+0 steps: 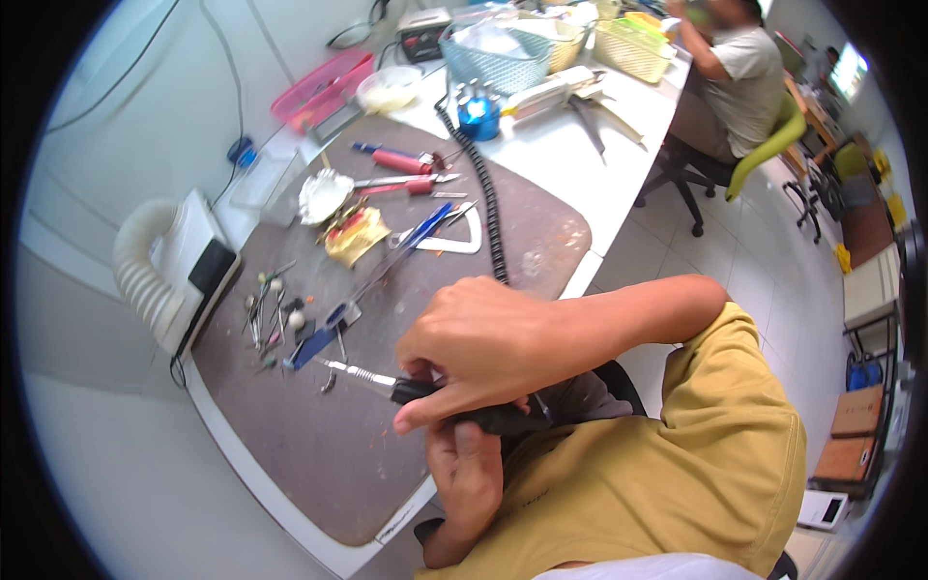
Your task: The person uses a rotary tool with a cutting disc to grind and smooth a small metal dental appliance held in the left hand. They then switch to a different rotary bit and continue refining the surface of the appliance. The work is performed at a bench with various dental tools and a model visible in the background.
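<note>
A rotary handpiece (414, 391) with a black grip and a silver tip lies between my hands above the front of the brown mat. My right hand (474, 333) is closed over its black body from above, the forearm coming in from the right. Below it, my left hand (466, 478) pinches the lower side of the same black body with thumb and fingers. The handpiece's tip points left, close to a blue strip (314, 346) on the mat. Several small burs (275, 309) lie scattered left of the tip. Part of the handpiece's rear end is hidden by my hands.
On the mat (290, 454) stand a white plaster cast (326, 196) and a yellowish cast (358, 237), near red-handled knives (401, 162). A ribbed hose (145, 256) stands left. A coiled cord (483, 184) crosses the mat. Behind are baskets (498, 58); a person (744, 82) sits far right.
</note>
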Tool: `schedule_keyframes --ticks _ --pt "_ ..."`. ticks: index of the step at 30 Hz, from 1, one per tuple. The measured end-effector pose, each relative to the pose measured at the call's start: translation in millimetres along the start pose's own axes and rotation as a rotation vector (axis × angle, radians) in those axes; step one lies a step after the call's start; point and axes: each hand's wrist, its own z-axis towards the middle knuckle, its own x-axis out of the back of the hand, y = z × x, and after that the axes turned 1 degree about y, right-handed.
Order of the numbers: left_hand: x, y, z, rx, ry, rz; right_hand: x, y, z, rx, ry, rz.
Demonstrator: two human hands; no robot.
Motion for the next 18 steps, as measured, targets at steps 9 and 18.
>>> schedule_keyframes --ticks 9,18 --pt "-2.9 -0.3 2.9 -0.018 0.04 -0.152 -4.6 9.3 6.0 -0.015 -0.115 0.577" --pt "0.6 -3.2 1.6 -0.051 -0.011 -0.19 -8.0 16.0 13.8 0.008 -0.32 0.778"
